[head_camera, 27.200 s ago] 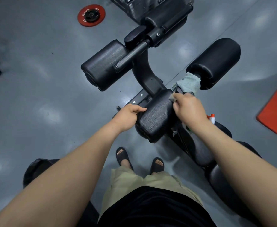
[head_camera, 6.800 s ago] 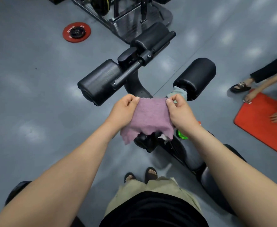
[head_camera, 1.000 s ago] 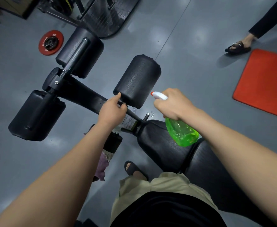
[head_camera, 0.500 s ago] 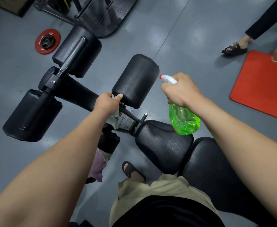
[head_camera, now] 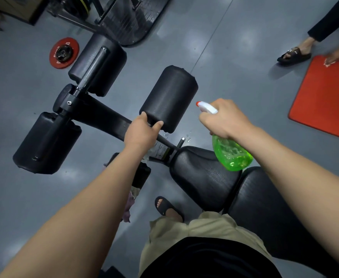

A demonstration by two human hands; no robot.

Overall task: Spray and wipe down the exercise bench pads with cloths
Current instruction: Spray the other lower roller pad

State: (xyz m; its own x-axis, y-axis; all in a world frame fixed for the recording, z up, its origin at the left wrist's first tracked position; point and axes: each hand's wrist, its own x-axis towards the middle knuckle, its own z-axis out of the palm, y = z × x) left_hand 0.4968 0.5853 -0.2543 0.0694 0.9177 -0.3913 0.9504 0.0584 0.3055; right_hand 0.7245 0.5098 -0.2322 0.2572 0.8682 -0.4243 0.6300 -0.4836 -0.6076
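My left hand [head_camera: 141,130] grips the near end of a black roller pad [head_camera: 169,98] on the exercise bench. My right hand [head_camera: 223,118] holds a green spray bottle [head_camera: 231,153] by its white trigger head, nozzle pointing left toward that pad. The bench's black seat pad [head_camera: 202,177] lies below the bottle, with the back pad [head_camera: 269,207] to its right. A purple cloth [head_camera: 129,207] hangs from a lower roller [head_camera: 142,175], mostly hidden behind my left forearm. Water drops lie on the floor under the gripped pad.
Two more black rollers [head_camera: 46,143] [head_camera: 99,63] sit on the bench's front arm at left. A red weight plate [head_camera: 64,52] lies on the grey floor. A red mat [head_camera: 327,97] is at right, with another person's sandalled foot [head_camera: 294,54] beside it. A machine base [head_camera: 124,17] stands behind.
My right hand with the spray bottle has shifted: it rose half a second ago and now sits slightly lower and to the right of the pad. My left hand keeps hold of the roller's end.
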